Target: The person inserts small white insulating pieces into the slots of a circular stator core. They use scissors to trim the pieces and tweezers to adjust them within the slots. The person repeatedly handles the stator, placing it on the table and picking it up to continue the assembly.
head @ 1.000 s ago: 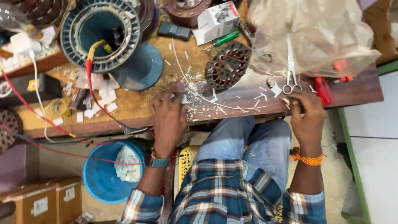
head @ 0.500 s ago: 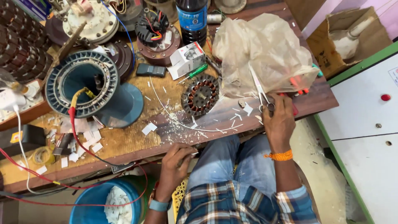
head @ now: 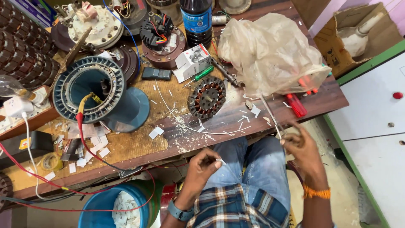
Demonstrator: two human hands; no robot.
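My left hand [head: 202, 166] hovers over my lap below the bench edge, its fingertips pinched on a small white strip [head: 220, 161]. My right hand [head: 301, 147] is off the bench's front right edge and grips slim metal scissors [head: 270, 114], whose blades point up and left over the bench. A round motor stator with copper windings [head: 206, 97] lies on the wooden bench [head: 139, 147] just beyond both hands. White paper scraps and a long thin strip [head: 185, 122] are scattered in front of it.
A blue motor housing [head: 90, 95] with red and yellow wires stands at left. A crumpled plastic bag [head: 270, 50], red-handled screwdriver [head: 297, 105], green screwdriver [head: 202, 74], small box [head: 192, 62] and dark bottle [head: 197, 21] crowd the back. Below sits a blue bucket [head: 114, 207]; a white cabinet [head: 371, 118] stands at right.
Both hands have drawn back from the bench edge toward my lap. The right hand has lifted the scissors off the bench, and the left now pinches a white strip.
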